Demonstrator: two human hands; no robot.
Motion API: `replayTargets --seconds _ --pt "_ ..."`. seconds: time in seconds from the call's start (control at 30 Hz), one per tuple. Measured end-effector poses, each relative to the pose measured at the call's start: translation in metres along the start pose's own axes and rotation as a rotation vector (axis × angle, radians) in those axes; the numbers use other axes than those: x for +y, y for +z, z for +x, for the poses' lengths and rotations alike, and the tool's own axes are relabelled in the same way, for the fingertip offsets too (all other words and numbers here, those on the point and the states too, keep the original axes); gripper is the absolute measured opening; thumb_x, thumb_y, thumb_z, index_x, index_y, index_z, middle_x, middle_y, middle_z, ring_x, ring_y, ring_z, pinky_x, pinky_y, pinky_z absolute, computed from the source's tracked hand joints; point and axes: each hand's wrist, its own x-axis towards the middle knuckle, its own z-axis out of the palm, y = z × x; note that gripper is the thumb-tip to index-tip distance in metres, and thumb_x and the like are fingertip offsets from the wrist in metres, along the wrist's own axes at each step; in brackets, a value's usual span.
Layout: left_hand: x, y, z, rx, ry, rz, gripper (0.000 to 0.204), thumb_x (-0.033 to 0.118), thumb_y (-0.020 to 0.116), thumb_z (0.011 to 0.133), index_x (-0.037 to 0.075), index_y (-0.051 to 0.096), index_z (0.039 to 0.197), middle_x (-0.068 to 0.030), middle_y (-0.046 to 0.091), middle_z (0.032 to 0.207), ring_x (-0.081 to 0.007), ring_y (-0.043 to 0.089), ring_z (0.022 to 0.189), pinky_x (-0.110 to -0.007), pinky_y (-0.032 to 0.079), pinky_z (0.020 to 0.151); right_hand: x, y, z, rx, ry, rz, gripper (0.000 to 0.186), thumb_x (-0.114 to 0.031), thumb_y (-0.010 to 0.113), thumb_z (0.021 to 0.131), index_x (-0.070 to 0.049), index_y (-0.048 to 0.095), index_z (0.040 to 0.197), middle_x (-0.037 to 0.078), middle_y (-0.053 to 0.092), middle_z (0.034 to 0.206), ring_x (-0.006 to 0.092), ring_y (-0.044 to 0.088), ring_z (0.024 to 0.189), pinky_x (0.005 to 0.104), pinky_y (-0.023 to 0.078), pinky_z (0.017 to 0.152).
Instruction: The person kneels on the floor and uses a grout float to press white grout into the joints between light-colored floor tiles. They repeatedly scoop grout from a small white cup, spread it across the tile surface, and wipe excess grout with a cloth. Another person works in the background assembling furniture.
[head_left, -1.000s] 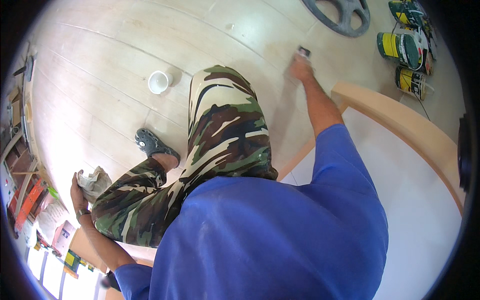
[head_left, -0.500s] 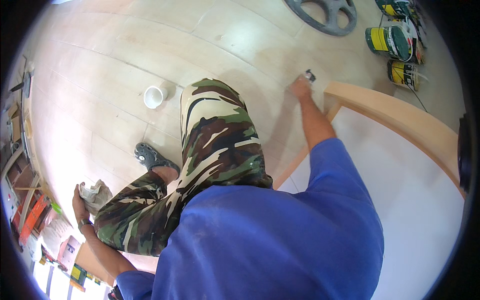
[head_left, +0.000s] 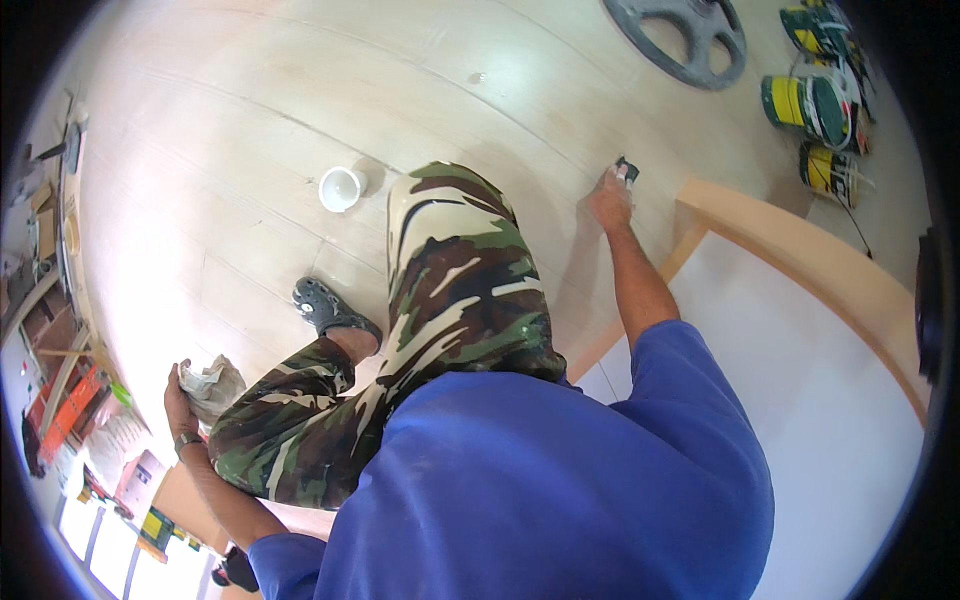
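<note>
My left hand (head_left: 178, 402) is at the left, beside my bent knee, with its fingers round a crumpled off-white cloth (head_left: 212, 390). My right arm reaches forward over the tiled floor (head_left: 470, 110). Low at the tiles, my right hand (head_left: 610, 200) is closed on a small dark scraper-like piece (head_left: 627, 170) with whitish smears; its exact kind is too small to tell. A white plastic cup (head_left: 342, 190) stands on the floor to the left of my raised knee, some way from both hands.
A curved wooden edge with a white panel (head_left: 780, 300) runs close by my right arm. Several green and yellow buckets (head_left: 805, 105) stand at the far right, near a grey spoked wheel-shaped base (head_left: 680, 40). Assorted clutter (head_left: 60, 400) lines the left side.
The whole view has shifted, so most things appear further right and lower. My right hand has come slightly nearer and left relative to the floor. The left hand still holds the cloth.
</note>
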Motion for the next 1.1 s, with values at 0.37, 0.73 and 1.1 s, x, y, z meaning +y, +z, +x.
replayTargets --seconds 0.37,0.73,1.1 --pt "-0.016 0.023 -0.004 0.007 0.000 -0.024 0.043 0.033 0.046 0.094 -0.003 0.060 0.113 -0.0089 0.061 0.110 -0.0165 0.056 0.098 -0.029 0.041 0.089 -0.129 -0.005 0.114 -0.281 -0.404 -0.025 0.052 -0.013 0.045 0.081 -0.009 0.040 0.133 0.018 0.031 0.144 0.0424 0.033 0.128 0.0502 0.031 0.104" --pt "-0.051 -0.021 -0.015 0.058 -0.138 -0.066 0.047 0.034 0.043 0.095 -0.004 0.053 0.121 -0.0103 0.055 0.122 -0.0196 0.052 0.110 -0.032 0.040 0.095 -0.050 0.005 0.062 -0.356 0.086 0.052 0.046 -0.015 0.049 0.078 0.000 0.045 0.121 0.026 0.037 0.137 0.0455 0.041 0.119 0.0488 0.035 0.100" --pt "-0.028 0.000 -0.005 0.019 -0.099 -0.055 0.044 0.032 0.046 0.094 -0.005 0.056 0.116 -0.0113 0.060 0.114 -0.0193 0.057 0.101 -0.030 0.042 0.091 0.092 -0.009 0.060 -0.422 -0.018 -0.209 0.042 -0.024 0.047 0.084 0.000 0.052 0.118 0.023 0.058 0.113 0.0378 0.055 0.106 0.0463 0.045 0.087"
